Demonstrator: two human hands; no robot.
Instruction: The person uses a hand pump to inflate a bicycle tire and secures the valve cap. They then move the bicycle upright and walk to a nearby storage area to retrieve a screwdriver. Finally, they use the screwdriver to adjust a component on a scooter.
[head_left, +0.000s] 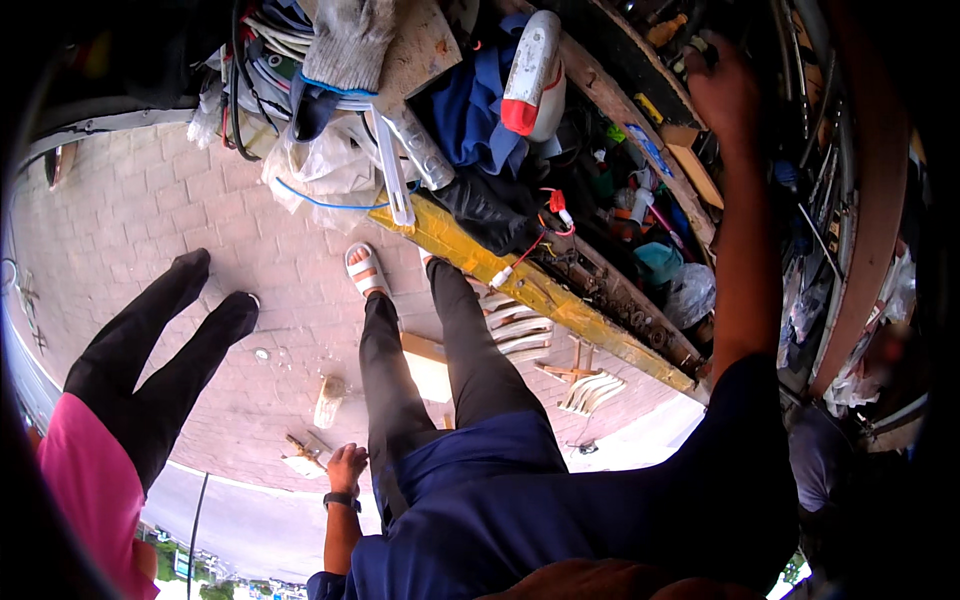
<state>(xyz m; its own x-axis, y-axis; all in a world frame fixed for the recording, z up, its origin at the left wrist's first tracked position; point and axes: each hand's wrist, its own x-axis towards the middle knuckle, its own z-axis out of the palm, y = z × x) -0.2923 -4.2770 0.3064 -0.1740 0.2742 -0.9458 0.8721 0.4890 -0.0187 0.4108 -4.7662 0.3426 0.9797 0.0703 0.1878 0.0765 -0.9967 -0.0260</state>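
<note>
My right hand (722, 85) reaches into the cluttered wooden compartments at the upper right, its fingers curled at a small item I cannot make out, beside a dark board and a yellowish wood block (690, 165). My left hand (347, 467) hangs by my left thigh, loosely bent and empty. Near my right arm are a long worn plank (672, 195), a teal plastic piece (657, 260) and a clear plastic bag (688, 292). A red and white device (530, 75), blue cloth (465, 120), a knitted glove (350, 45) and coiled cables (285, 35) lie in the heap at the top.
A yellow-taped beam (570, 310) edges the clutter beside my legs. Another person in pink (85, 490) and black trousers stands left on the brick paving (180, 180). Slatted wooden pieces (590, 393) and a cardboard box (428, 365) lie on the ground. A curved brown board (865, 280) borders the right.
</note>
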